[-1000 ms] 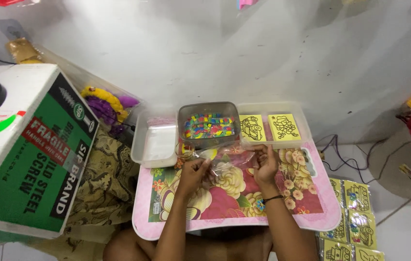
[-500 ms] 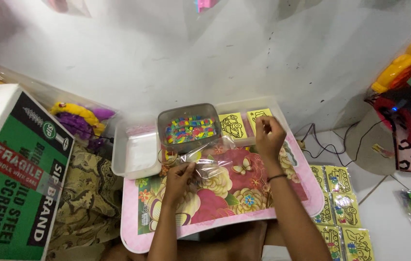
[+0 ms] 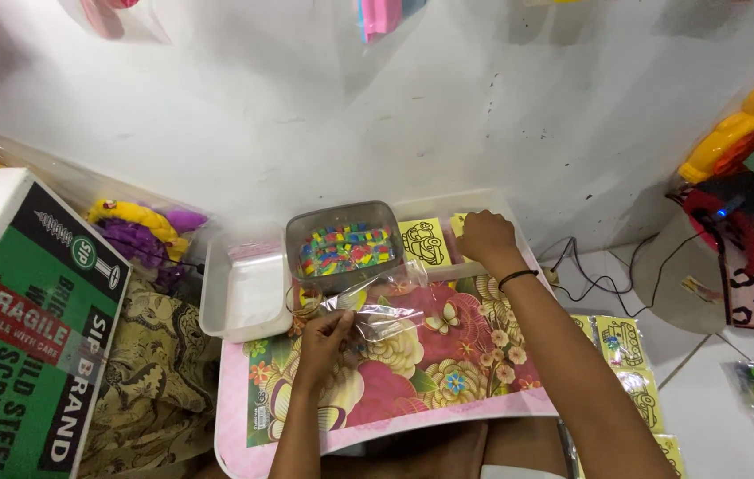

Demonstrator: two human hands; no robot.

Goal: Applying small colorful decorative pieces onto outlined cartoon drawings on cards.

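plastic bag (image 3: 383, 312) pinched by left hand (image 3: 324, 330)

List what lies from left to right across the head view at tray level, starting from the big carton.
Green and white carton → empty white tray → left hand pinching a clear plastic bag → right hand on a yellow picture card → black cable on the floor.

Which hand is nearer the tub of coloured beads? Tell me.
Left. The left hand holds a clear bag just below the tub; the right hand rests further right, on yellow cards.
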